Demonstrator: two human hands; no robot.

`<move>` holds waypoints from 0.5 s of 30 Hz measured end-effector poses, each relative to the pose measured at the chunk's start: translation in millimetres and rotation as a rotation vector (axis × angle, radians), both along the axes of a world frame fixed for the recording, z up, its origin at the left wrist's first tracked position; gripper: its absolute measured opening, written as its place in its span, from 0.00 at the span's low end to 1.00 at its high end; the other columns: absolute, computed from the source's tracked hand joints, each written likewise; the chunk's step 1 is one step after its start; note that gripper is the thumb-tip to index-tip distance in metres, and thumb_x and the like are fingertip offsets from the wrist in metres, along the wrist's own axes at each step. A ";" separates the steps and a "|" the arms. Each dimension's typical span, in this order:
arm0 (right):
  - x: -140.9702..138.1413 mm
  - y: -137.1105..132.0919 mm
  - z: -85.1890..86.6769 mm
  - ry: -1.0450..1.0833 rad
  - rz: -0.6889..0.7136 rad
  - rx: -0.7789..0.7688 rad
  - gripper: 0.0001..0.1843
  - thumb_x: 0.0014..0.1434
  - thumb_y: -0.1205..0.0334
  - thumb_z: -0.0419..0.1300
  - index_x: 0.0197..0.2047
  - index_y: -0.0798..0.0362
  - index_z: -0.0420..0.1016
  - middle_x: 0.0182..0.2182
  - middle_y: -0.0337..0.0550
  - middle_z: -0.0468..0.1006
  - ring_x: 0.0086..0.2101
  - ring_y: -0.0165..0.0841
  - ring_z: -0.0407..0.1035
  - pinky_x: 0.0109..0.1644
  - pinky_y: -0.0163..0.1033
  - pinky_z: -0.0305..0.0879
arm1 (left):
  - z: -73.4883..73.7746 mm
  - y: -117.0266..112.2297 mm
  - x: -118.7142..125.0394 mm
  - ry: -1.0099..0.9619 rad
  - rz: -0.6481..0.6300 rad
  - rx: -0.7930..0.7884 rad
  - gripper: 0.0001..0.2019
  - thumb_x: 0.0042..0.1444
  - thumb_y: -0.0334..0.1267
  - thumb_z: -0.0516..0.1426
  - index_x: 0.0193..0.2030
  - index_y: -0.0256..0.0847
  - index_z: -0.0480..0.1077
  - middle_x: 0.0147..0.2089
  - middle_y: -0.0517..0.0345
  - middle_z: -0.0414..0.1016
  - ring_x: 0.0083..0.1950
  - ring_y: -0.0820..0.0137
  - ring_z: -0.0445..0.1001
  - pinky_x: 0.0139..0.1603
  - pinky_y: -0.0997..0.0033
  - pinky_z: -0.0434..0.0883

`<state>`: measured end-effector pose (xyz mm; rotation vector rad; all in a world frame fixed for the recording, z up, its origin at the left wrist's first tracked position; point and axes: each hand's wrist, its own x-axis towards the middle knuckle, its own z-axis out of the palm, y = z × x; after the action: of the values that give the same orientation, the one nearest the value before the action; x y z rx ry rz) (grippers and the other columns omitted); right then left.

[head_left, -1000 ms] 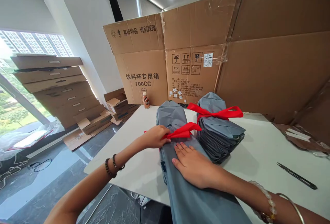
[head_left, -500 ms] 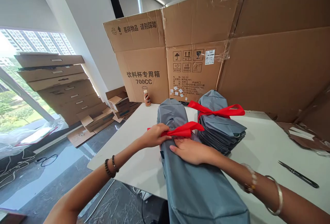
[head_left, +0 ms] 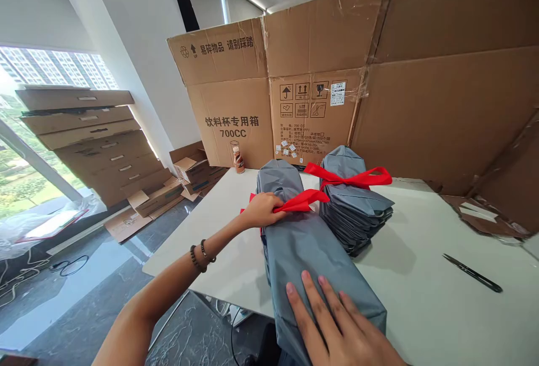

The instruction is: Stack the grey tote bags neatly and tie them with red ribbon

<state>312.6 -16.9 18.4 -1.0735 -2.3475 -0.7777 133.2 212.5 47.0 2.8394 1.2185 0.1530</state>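
Observation:
A long stack of folded grey fabric (head_left: 298,248) lies on the white table, its near end reaching past the table's front edge. Around its middle runs a red ribbon (head_left: 304,200). My left hand (head_left: 264,210) has its fingers closed on that ribbon. On the near part of the stack, my right hand (head_left: 337,326) lies flat with its fingers spread, pressing the fabric and holding nothing. Just to the right stands a second stack of folded grey fabric (head_left: 356,217), bound with a red ribbon tied in a bow (head_left: 357,179).
Tall brown cardboard panels (head_left: 311,40) rise behind the white table (head_left: 421,276). A slim black tool (head_left: 471,272) lies at the right. Near the back left edge stands a small brown bottle (head_left: 238,162). Cardboard boxes (head_left: 105,147) are stacked by the window.
My right hand has moved from beside the ribbon toward me, onto the near part of the stack, and its fingers have spread. My left hand stays at the ribbon.

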 end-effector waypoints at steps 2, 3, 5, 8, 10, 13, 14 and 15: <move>17.4 16.5 18.1 0.025 0.130 -0.185 0.26 0.63 0.63 0.56 0.64 0.52 0.70 0.53 0.54 0.78 0.45 0.45 0.79 0.37 0.39 0.76 | 0.7 4.8 -1.7 -0.064 -0.018 -0.046 0.15 0.63 0.44 0.53 0.29 0.40 0.72 0.32 0.57 0.76 0.39 0.66 0.73 0.39 0.70 0.62; 28.3 29.3 32.8 0.058 0.211 -0.342 0.26 0.63 0.61 0.56 0.65 0.49 0.69 0.53 0.51 0.78 0.44 0.43 0.79 0.36 0.37 0.75 | 0.7 6.2 -3.8 -0.105 -0.009 -0.083 0.16 0.63 0.46 0.53 0.29 0.40 0.72 0.32 0.57 0.75 0.37 0.67 0.73 0.38 0.70 0.63; 48.2 67.9 69.1 0.103 0.280 -0.842 0.25 0.65 0.53 0.56 0.65 0.42 0.69 0.52 0.43 0.80 0.45 0.41 0.78 0.40 0.38 0.74 | -1.2 3.4 -10.3 -0.244 0.031 -0.147 0.16 0.62 0.49 0.54 0.31 0.40 0.72 0.32 0.57 0.75 0.35 0.67 0.72 0.37 0.70 0.64; 55.1 153.9 113.6 0.172 0.283 -1.008 0.26 0.73 0.51 0.42 0.66 0.48 0.67 0.52 0.44 0.80 0.48 0.38 0.75 0.49 0.39 0.70 | -13.7 -24.6 -25.9 -0.632 0.210 0.003 0.15 0.65 0.47 0.50 0.34 0.41 0.70 0.34 0.57 0.76 0.37 0.68 0.72 0.39 0.69 0.68; 39.4 212.8 118.4 0.250 0.105 -0.932 0.25 0.73 0.55 0.41 0.58 0.57 0.73 0.49 0.49 0.80 0.47 0.38 0.74 0.50 0.38 0.67 | -30.7 -61.4 -37.0 -0.886 0.346 0.288 0.14 0.66 0.42 0.47 0.31 0.42 0.66 0.30 0.57 0.72 0.34 0.69 0.70 0.36 0.68 0.68; 4.1 270.1 90.1 0.051 -0.095 -0.796 0.19 0.72 0.61 0.47 0.51 0.61 0.76 0.50 0.55 0.79 0.48 0.40 0.72 0.50 0.38 0.63 | -62.2 -127.3 -44.4 -0.908 0.107 0.608 0.13 0.64 0.32 0.47 0.28 0.43 0.62 0.23 0.60 0.66 0.26 0.71 0.65 0.27 0.69 0.63; -5.4 278.8 77.0 0.013 -0.096 -0.790 0.17 0.71 0.60 0.50 0.50 0.61 0.76 0.50 0.56 0.78 0.50 0.41 0.71 0.51 0.38 0.62 | -71.2 -146.4 -42.7 -0.812 -0.069 0.634 0.12 0.63 0.31 0.47 0.28 0.43 0.63 0.22 0.59 0.67 0.25 0.70 0.66 0.27 0.68 0.63; -12.5 283.4 64.8 -0.011 -0.085 -0.792 0.16 0.70 0.59 0.52 0.50 0.61 0.75 0.51 0.57 0.78 0.51 0.42 0.70 0.52 0.38 0.61 | -78.1 -161.9 -38.7 -0.724 -0.217 0.651 0.13 0.63 0.30 0.47 0.27 0.43 0.63 0.21 0.59 0.67 0.25 0.71 0.66 0.27 0.68 0.64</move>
<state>300.1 266.4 83.2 -1.4636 -2.6890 0.1750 94.5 50.7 -31.1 2.8586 0.7742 1.6475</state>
